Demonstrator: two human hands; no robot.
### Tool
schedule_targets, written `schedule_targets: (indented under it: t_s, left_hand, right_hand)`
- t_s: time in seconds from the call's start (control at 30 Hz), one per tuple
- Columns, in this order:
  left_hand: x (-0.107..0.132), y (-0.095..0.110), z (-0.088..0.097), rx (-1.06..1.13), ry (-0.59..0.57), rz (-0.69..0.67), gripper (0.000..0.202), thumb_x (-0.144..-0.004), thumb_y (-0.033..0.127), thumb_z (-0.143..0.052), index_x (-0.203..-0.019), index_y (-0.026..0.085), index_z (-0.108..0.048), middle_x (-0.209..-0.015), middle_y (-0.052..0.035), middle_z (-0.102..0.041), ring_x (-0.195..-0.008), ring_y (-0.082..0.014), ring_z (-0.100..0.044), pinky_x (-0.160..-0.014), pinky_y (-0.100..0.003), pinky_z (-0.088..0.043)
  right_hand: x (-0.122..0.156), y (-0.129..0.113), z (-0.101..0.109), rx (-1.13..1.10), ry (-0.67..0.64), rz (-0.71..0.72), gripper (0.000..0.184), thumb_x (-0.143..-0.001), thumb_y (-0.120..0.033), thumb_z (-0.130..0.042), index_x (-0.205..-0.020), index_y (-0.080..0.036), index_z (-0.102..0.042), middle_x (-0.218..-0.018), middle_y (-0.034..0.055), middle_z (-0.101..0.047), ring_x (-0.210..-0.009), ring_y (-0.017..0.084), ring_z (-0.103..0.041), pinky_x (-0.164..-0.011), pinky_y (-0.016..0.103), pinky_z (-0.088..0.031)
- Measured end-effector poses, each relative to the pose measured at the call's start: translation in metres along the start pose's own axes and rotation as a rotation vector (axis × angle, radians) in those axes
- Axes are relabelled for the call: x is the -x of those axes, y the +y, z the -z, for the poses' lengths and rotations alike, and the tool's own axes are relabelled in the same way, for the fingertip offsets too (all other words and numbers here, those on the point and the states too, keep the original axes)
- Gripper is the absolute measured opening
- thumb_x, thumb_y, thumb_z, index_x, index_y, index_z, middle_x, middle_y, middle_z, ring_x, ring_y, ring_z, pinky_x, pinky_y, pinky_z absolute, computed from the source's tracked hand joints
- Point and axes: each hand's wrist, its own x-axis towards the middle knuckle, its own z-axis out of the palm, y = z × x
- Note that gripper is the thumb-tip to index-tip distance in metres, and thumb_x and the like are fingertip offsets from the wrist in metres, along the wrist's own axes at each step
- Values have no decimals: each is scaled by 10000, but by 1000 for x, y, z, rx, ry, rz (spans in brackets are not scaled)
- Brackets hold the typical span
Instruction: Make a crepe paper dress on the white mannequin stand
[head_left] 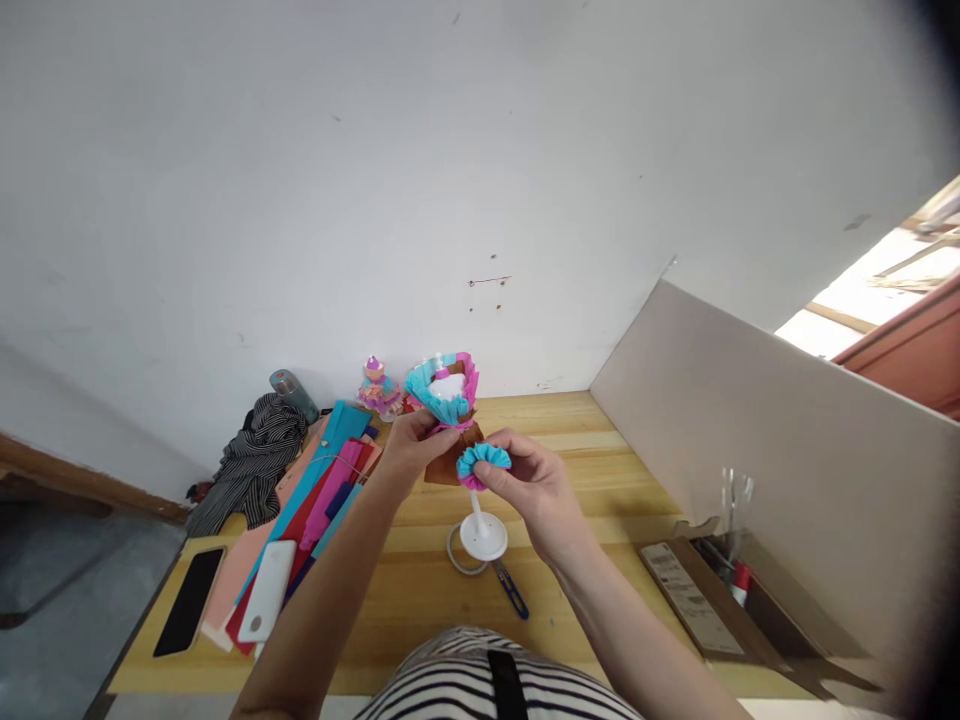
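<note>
My left hand [411, 448] is closed around the middle of a crepe-paper doll [448, 392] with a blue and pink ruffle, a white centre and a brown skirt, held above a wooden table [570, 440]. My right hand [534, 484] pinches a small blue ruffle with a pink underside [483, 462] just below the doll. A white stick on a round white stand [482, 534] rises beneath the ruffle. Small scissors with blue handles [511, 589] lie beside the stand.
Strips of coloured crepe paper [315, 500], a black phone [189, 600] and a white device [268, 590] lie at the left. A finished paper doll [378, 388], a bottle [293, 394] and striped cloth [251, 460] sit near the wall. A cardboard box [712, 600] stands at the right.
</note>
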Motion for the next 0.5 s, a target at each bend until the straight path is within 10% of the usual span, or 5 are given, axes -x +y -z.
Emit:
schedule_targets:
  t_s: [0.5]
  left_hand:
    - [0, 0, 3, 56, -86, -46, 323, -638, 354, -823, -878, 144, -772, -771, -60, -742, -734, -187, -659, -734, -306, -504]
  right_hand:
    - [-5, 2, 2, 478, 107, 222, 97, -670, -256, -677, -671, -189, -607, -564, -36, -531, -564, 121, -427, -565, 254, -365]
